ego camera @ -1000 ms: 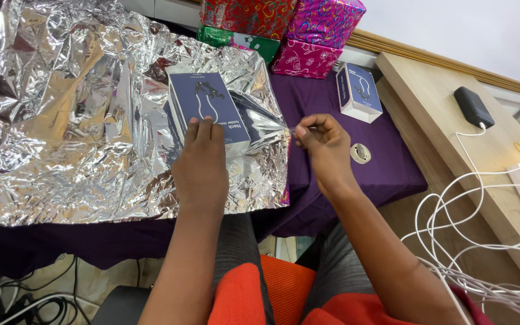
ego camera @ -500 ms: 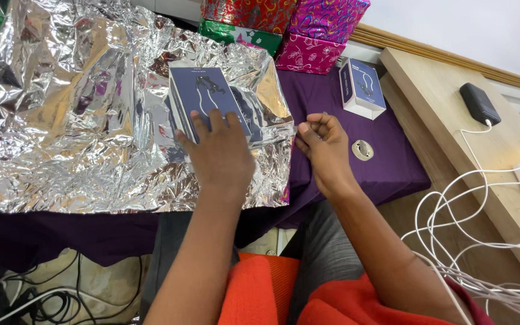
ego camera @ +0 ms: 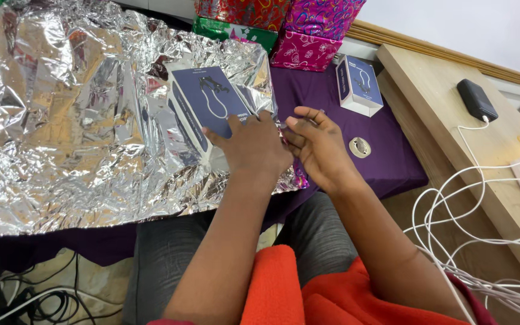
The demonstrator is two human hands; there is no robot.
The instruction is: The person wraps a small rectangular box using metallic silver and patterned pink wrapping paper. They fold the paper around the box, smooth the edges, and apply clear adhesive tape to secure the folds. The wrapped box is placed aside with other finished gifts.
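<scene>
A dark blue box (ego camera: 209, 105) with a white side lies on a big crinkled sheet of silver foil (ego camera: 79, 120) spread over a purple cloth (ego camera: 326, 108). My left hand (ego camera: 254, 147) rests on the box's near right corner, fingers spread over the box and the foil edge. My right hand (ego camera: 317, 144) hovers just to the right of it, fingers loosely curled at the foil's right edge; whether it pinches the foil I cannot tell.
A second blue-and-white box (ego camera: 359, 84) stands on the cloth at the right, with a small round tape roll (ego camera: 360, 147) nearer me. Wrapped gifts in pink (ego camera: 317, 36), red and green line the back. A wooden board (ego camera: 476, 138) carries a black device (ego camera: 476, 99) and white cables (ego camera: 476, 229).
My left hand slid right and forward, from the box's near edge onto its right corner. My right hand moved left, closer to the left hand and the foil edge.
</scene>
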